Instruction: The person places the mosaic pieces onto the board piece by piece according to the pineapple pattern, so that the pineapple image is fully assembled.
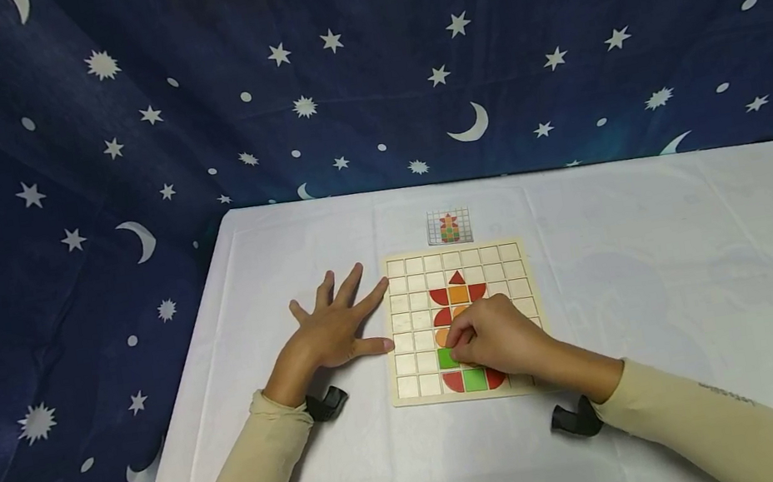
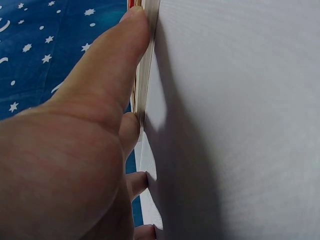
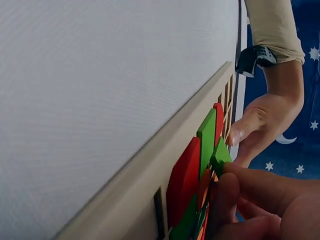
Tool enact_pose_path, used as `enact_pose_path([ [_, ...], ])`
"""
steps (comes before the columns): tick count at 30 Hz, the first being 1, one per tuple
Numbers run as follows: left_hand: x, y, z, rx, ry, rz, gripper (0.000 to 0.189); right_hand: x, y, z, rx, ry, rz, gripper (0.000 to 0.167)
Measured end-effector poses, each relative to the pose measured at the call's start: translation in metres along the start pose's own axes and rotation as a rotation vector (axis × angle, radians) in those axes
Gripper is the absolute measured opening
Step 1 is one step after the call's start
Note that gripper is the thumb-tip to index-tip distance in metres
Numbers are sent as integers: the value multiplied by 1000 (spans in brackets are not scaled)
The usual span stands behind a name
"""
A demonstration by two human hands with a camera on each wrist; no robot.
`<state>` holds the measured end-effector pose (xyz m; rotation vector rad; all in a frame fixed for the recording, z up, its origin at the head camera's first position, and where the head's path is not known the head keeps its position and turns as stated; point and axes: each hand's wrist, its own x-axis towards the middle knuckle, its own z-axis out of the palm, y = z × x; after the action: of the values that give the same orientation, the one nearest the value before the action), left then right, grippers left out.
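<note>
A wooden grid board lies on the table, with red, orange and green tiles in its middle columns. My right hand is over the lower part of these tiles. Its thumb and finger pinch a green tile, which stands tilted in the right wrist view. Beneath it, the bottom row has a green square between two red quarter-round tiles. My left hand is spread flat on the left, thumb and index fingertip at the board's left edge. The right hand hides some tiles.
Behind the board lies a small card printed with a coloured grid figure. A white cloth covers the table. A dark blue curtain with stars and moons hangs behind and to the left.
</note>
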<state>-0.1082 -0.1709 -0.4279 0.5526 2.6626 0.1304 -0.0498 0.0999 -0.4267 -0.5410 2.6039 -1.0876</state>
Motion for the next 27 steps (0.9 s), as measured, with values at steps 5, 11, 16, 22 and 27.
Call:
enact_pose_path([
  [5,0,0,0,0,-7,-7,101,1,-3,4,-91,35,-26,13],
  [11,0,-1,1,-11,-8,-7,101,1,-6,7,-146,52,-19,9],
  [16,0,-1,2,-10,-4,-5,101,1,-5,8,-148,66,-25,10],
  [22,2,-1,4,-9,-6,-10,102,-1,-2,4,-121,64,-3,6],
  [27,2,0,3,-17,-3,-7,102,-7,7,-14,-82,132,-16,6],
])
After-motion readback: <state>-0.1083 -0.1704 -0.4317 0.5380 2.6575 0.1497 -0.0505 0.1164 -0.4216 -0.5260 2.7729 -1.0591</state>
